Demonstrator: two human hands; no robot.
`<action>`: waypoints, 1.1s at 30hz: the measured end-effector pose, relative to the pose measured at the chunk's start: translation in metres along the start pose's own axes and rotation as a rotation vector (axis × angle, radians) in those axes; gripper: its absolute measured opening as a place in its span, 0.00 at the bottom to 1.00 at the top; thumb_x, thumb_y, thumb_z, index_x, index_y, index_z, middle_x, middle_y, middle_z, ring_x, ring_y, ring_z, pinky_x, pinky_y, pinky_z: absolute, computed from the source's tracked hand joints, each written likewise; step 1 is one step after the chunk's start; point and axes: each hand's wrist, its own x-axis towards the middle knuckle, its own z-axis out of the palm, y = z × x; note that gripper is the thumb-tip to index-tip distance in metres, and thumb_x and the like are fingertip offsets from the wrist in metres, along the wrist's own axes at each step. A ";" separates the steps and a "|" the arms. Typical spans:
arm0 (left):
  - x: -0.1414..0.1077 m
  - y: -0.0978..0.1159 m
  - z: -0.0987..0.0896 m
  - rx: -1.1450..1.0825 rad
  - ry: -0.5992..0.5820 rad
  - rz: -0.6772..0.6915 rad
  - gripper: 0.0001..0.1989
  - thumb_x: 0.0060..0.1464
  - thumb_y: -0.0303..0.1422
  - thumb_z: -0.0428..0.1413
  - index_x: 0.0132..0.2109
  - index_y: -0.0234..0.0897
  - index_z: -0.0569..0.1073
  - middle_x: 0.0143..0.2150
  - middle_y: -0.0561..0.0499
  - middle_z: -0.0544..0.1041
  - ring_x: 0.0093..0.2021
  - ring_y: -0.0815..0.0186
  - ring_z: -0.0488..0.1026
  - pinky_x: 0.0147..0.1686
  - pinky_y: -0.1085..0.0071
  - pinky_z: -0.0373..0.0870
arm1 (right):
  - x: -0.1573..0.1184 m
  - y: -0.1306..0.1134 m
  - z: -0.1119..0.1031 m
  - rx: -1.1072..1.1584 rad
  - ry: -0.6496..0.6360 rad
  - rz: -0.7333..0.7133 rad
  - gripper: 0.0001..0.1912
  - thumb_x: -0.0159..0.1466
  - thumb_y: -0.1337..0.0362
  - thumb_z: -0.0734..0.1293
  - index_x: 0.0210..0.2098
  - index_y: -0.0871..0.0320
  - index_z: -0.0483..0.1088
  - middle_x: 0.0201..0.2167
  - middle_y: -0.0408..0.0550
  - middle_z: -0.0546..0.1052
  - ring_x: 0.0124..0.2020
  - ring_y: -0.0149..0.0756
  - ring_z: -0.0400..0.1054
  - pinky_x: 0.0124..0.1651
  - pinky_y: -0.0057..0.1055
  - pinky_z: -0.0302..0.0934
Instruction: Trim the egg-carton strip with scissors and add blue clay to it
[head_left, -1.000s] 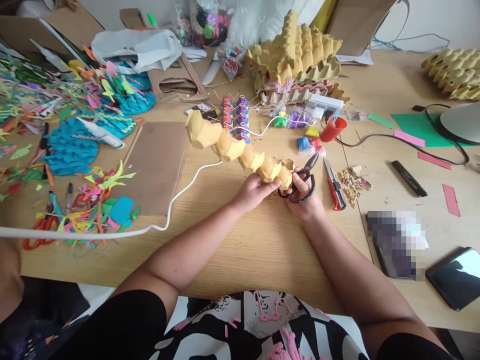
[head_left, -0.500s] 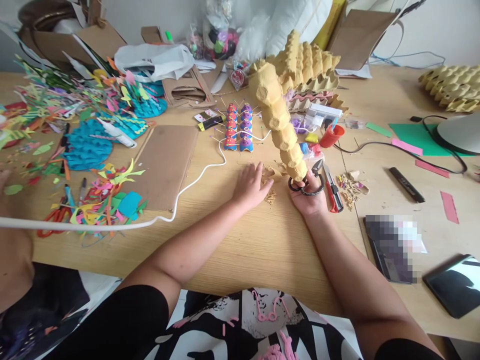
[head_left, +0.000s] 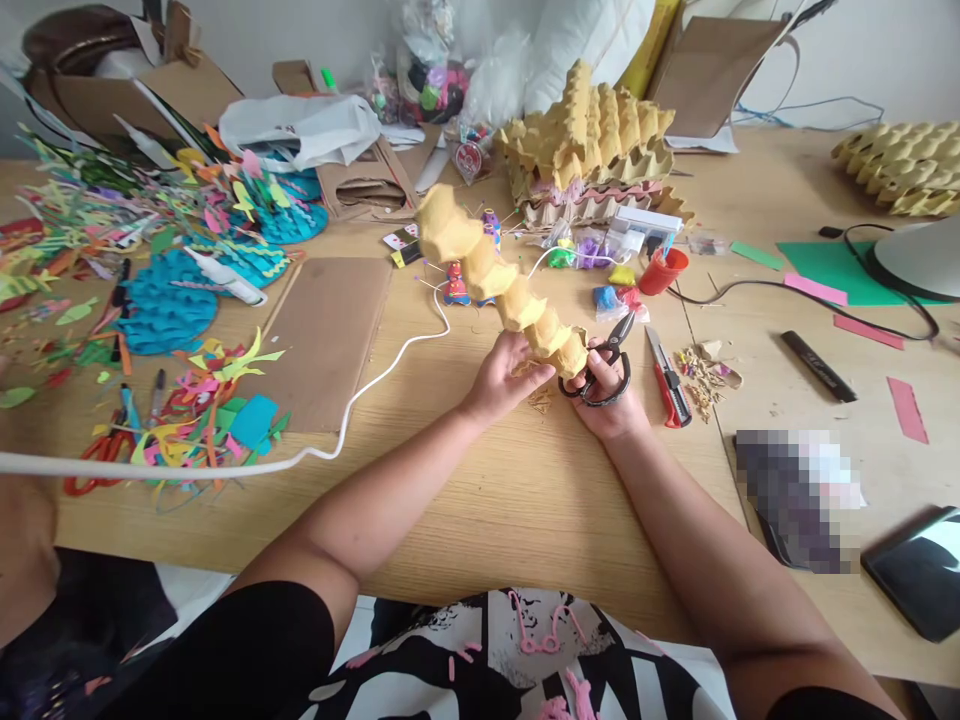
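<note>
A long yellow egg-carton strip [head_left: 517,295] tilts up to the left above the table, its near end between my hands. My left hand [head_left: 506,385] is closed on the strip's lower part, thumb on the near side and fingers partly hidden behind it. Black-handled scissors [head_left: 619,340] hang on the fingers of my right hand [head_left: 611,405], their blades pointing up and away. The same right hand pinches the strip's near end. Small yellow scraps [head_left: 540,402] lie beneath. Behind the strip, two painted carton caterpillars [head_left: 456,285] with pins are partly covered from view.
A red box cutter [head_left: 667,380] lies right of my hands, beside shavings [head_left: 712,380]. Farther back are a red cup [head_left: 664,270] and stacked egg trays [head_left: 592,130]. Left are cardboard [head_left: 322,340], a white cable [head_left: 360,390] and paper scraps [head_left: 225,400]. Another person's arm [head_left: 26,540] is at far left.
The strip has swung down and to the left from a steeper tilt. My left hand has risen from the table and closed on it. My right hand has shifted slightly left with the scissors.
</note>
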 end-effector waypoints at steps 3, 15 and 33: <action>0.001 0.006 0.002 -0.053 0.081 0.006 0.31 0.62 0.53 0.67 0.62 0.41 0.70 0.60 0.39 0.83 0.61 0.53 0.83 0.63 0.56 0.80 | -0.003 0.005 0.004 -0.102 -0.044 0.019 0.30 0.53 0.53 0.87 0.45 0.49 0.68 0.22 0.30 0.74 0.21 0.26 0.69 0.30 0.25 0.68; 0.008 0.015 -0.004 -0.037 0.368 -0.049 0.35 0.56 0.61 0.67 0.59 0.42 0.72 0.51 0.43 0.84 0.51 0.56 0.85 0.40 0.66 0.83 | -0.012 -0.001 0.005 -0.644 0.070 -0.180 0.30 0.58 0.39 0.82 0.45 0.49 0.69 0.24 0.35 0.72 0.20 0.29 0.63 0.21 0.28 0.56; 0.006 0.006 -0.006 -0.167 0.372 -0.187 0.35 0.63 0.66 0.57 0.59 0.42 0.73 0.50 0.44 0.86 0.55 0.53 0.86 0.53 0.60 0.84 | -0.023 0.005 0.004 -0.889 -0.097 -0.388 0.23 0.64 0.41 0.79 0.45 0.49 0.74 0.30 0.40 0.72 0.32 0.37 0.63 0.38 0.36 0.59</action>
